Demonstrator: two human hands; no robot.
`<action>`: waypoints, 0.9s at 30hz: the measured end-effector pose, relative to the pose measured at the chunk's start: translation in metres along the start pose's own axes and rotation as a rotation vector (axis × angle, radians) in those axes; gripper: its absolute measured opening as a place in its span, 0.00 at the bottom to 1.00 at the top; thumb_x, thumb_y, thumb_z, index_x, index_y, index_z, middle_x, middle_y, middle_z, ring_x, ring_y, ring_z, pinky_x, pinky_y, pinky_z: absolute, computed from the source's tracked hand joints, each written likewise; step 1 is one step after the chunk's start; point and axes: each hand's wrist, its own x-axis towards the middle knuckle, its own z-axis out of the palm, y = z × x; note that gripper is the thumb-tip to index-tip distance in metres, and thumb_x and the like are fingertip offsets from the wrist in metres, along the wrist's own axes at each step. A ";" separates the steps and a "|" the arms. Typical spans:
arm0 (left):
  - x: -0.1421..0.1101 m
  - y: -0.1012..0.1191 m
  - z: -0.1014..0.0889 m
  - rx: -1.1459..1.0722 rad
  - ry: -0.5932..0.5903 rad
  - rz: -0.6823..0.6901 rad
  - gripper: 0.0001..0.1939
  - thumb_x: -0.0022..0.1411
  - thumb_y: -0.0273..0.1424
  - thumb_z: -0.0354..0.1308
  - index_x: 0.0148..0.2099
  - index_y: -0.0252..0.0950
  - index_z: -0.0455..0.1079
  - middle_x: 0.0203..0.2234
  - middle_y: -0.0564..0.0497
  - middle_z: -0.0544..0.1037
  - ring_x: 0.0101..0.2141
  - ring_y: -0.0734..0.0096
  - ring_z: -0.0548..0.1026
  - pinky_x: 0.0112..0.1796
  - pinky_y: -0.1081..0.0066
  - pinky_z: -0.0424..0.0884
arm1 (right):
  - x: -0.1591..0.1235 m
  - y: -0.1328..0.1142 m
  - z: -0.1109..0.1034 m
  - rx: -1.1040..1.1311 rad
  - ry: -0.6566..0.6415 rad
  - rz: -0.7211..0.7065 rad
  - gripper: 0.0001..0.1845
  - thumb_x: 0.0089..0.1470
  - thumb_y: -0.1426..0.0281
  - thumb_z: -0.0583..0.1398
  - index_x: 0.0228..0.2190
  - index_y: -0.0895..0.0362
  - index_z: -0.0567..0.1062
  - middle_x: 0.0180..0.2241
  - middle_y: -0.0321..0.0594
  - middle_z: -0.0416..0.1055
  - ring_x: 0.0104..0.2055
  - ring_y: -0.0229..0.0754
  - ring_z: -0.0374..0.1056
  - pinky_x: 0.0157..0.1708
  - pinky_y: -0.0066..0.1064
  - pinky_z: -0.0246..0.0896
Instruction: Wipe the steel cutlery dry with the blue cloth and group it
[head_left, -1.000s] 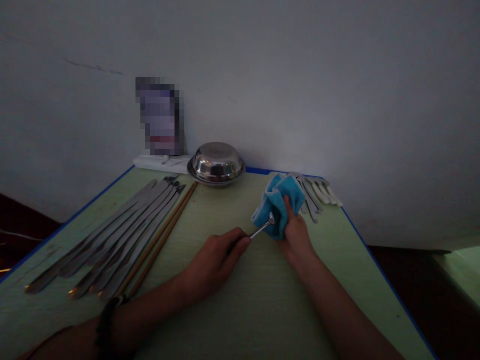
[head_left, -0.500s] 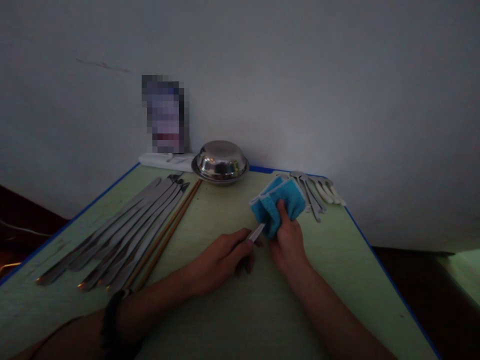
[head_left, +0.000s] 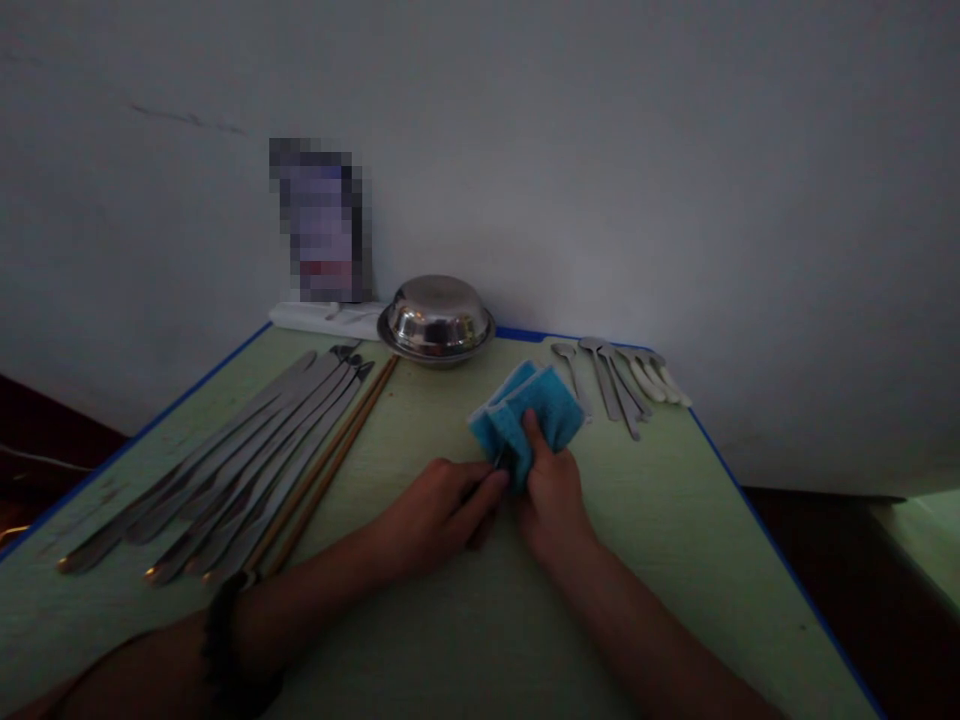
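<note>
Over the middle of the table, my right hand [head_left: 559, 495] is closed around a folded blue cloth [head_left: 555, 405], its thumb pressed on top. My left hand [head_left: 454, 510] pinches a slim metal utensil [head_left: 500, 459] at the cloth's lower left edge. Only a sliver of the utensil shows; the cloth and my fingers hide the rest, so its kind cannot be made out. The two hands are close together, slightly apart. Beyond the cloth to the right lie several spoons [head_left: 600, 370], some with white handles [head_left: 646, 382].
Long metal utensils [head_left: 247, 470] lie side by side on the left of the green table [head_left: 645, 620], with wooden chopsticks [head_left: 334, 455] alongside. At the back stand an upside-down steel bowl [head_left: 436, 315], a white flat object [head_left: 322, 320] and a blurred-out package [head_left: 322, 225] against the wall [head_left: 600, 170].
Both hands and the cloth have shifted slightly left and closer together. Less of the utensil shows now between my left fingers and the cloth. A spoon behind the cloth has come into view.
</note>
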 end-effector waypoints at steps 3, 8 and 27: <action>-0.003 0.002 0.000 0.021 -0.100 0.069 0.20 0.65 0.35 0.39 0.23 0.35 0.61 0.13 0.57 0.67 0.16 0.80 0.66 0.23 0.80 0.61 | 0.018 -0.017 -0.004 0.147 0.061 0.011 0.11 0.42 0.63 0.62 0.28 0.58 0.73 0.22 0.32 0.73 0.23 0.33 0.68 0.25 0.25 0.64; -0.007 0.002 -0.003 0.032 -0.161 0.090 0.20 0.65 0.36 0.39 0.22 0.34 0.58 0.13 0.58 0.63 0.15 0.82 0.62 0.19 0.80 0.57 | 0.039 -0.042 -0.017 0.279 0.012 -0.078 0.05 0.44 0.69 0.62 0.28 0.56 0.73 0.25 0.29 0.75 0.26 0.31 0.70 0.30 0.24 0.67; -0.004 0.001 0.000 -0.419 -0.252 -0.046 0.19 0.64 0.42 0.39 0.32 0.35 0.62 0.18 0.55 0.67 0.18 0.77 0.65 0.20 0.76 0.60 | 0.045 -0.054 -0.028 0.360 -0.107 -0.101 0.04 0.47 0.75 0.59 0.24 0.56 0.74 0.24 0.28 0.75 0.25 0.28 0.69 0.34 0.21 0.67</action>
